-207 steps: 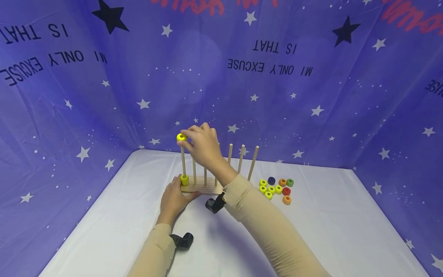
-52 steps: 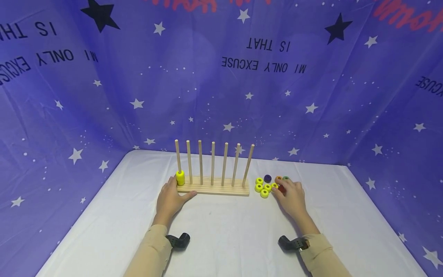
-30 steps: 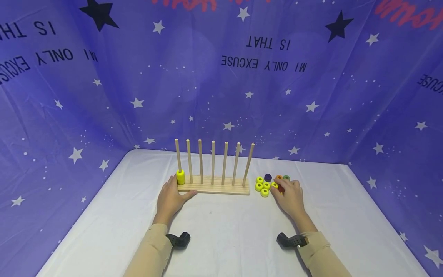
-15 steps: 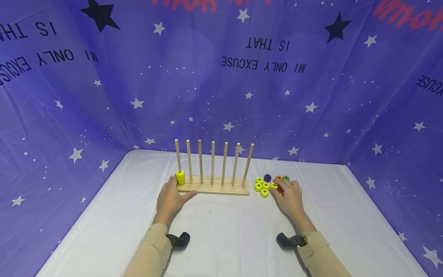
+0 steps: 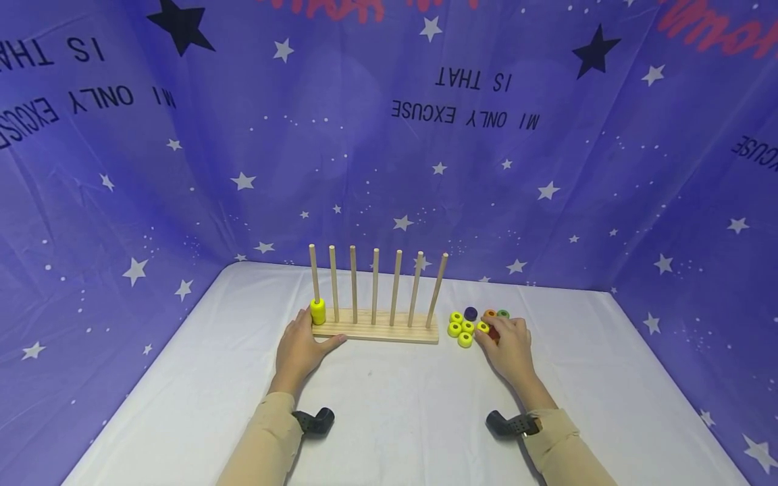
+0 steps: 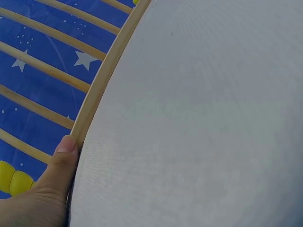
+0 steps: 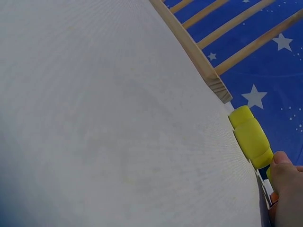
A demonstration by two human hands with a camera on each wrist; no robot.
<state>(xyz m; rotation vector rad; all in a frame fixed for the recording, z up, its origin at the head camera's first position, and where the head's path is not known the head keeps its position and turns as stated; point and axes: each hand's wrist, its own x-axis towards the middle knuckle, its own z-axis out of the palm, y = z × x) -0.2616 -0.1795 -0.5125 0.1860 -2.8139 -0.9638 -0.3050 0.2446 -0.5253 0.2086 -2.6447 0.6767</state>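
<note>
Hands are well apart: the left hand [image 5: 298,351] grips the left end of the peg rack [image 5: 379,331], thumb along the front edge, other fingers mostly hidden round that end; the right hand [image 5: 513,347] is off the rack's right end, thumb and index finger pinching a yellow bead [image 5: 483,329] down on the tablecloth [image 5: 401,412], firmness of pinch cannot be told. A red bead [image 5: 495,333] shows partly under that hand. The rack's long axis runs left to right across the person's front, pegs standing up from it. Key relation: the pinched bead lies right of the rack, while the leftmost peg [image 5: 314,273], carrying the stacked yellow beads [image 5: 318,312], is at the rack's opposite end, so the whole rack sits between; the left hand is nearer that peg, the right hand nearer the loose beads. Further out, four other yellow beads [image 5: 464,340] cluster just right of the rack, with a navy bead [image 5: 471,314], an orange bead [image 5: 489,314] and a green bead [image 5: 503,314] behind. Starry backdrop [image 5: 365,162] rises beyond the rack.
</note>
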